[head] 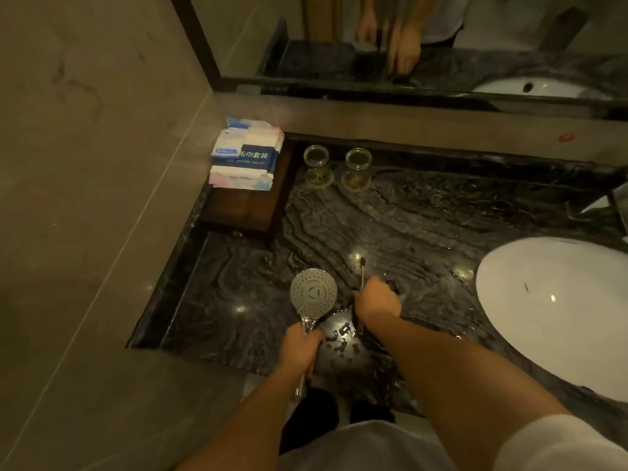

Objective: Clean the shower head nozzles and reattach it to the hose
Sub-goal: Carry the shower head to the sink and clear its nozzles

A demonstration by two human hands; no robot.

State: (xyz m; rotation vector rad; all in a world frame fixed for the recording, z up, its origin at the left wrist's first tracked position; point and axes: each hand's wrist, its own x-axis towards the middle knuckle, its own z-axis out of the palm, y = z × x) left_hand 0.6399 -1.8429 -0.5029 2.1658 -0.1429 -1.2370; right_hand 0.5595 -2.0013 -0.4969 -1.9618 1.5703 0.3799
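Here our left hand (pixel 299 345) wraps the shower head (pixel 313 293) handle. It looks rigid, wet, likely slippery. Our right hand (pixel 377 299) pinches the toothbrush (pixel 362 271).

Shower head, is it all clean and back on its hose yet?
Not yet. The shower head is off its hose; no hose shows. The left hand grips its handle, nozzles facing up, and the right hand holds a toothbrush over the wet countertop. Scrubbing seems underway; reattaching remains.
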